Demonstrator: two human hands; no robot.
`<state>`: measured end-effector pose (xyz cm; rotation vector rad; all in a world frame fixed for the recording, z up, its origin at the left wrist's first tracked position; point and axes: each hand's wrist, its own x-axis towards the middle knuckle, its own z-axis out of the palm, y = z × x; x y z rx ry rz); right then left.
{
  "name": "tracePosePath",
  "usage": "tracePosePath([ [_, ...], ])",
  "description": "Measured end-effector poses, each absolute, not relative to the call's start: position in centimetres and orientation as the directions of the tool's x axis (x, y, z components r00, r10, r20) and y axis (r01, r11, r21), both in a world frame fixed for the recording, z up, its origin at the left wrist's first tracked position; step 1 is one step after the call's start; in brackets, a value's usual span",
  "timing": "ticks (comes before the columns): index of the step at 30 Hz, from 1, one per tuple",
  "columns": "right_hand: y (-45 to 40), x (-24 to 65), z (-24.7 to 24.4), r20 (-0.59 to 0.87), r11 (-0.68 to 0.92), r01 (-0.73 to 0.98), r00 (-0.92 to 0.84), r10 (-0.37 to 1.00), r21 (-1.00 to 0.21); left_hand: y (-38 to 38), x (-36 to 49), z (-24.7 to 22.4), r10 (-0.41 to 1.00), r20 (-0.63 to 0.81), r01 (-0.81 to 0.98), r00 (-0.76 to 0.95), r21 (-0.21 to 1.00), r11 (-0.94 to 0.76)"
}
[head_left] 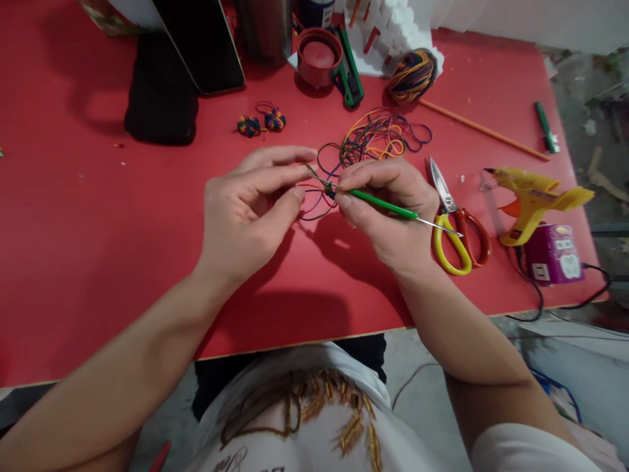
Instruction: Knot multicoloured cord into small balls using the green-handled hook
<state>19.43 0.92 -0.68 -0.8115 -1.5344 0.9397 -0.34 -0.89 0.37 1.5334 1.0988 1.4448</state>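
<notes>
In my right hand (pixel 388 203) is a crochet hook with a green handle (pixel 386 204), its bare metal back end pointing right. A small dark piece of crochet (pixel 329 189) sits at the front of the hook, close to my right fingertips. Between the thumb and fingers of my left hand (pixel 260 203), a strand of yarn is pinched and runs to that piece. Loops of multicoloured yarn (pixel 376 139) lie just beyond my hands. Two small finished-looking colourful yarn pieces (pixel 261 122) rest farther back on the red table (pixel 98 262).
Scissors (pixel 455 226) lie right of my right hand, beside a yellow glue gun (pixel 535 196) and a purple box (pixel 555 254). A yarn ball (pixel 413 75), an orange stick (pixel 484 129), a green cutter (pixel 348 69), a red round container (pixel 318 58) and a phone (pixel 204 46) are behind.
</notes>
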Motion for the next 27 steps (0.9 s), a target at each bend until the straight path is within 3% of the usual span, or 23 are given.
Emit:
tracePosePath([
  [3,0.9,19.3,-0.7,0.449,0.458,0.013,-0.174,0.876,-0.889,-1.0,0.4,0.7,0.999,0.05,-0.176,0.015,0.983,-0.047],
  [8,0.8,19.2,-0.9,0.502,0.512,0.021,-0.158,0.85,-0.859,-0.8,0.9,1.2,0.969,-0.233,-0.468,0.086,0.849,0.246],
  [22,1.1,19.1,-1.5,0.581,0.593,0.033,-0.161,0.798,-0.805,-0.7,1.0,0.7,0.975,-0.22,-0.446,0.013,0.872,0.202],
  [27,1.3,19.3,-1.9,0.629,0.647,0.032,-0.2,0.751,-0.762,-0.6,0.7,0.9,0.958,-0.264,-0.453,0.111,0.845,0.285],
])
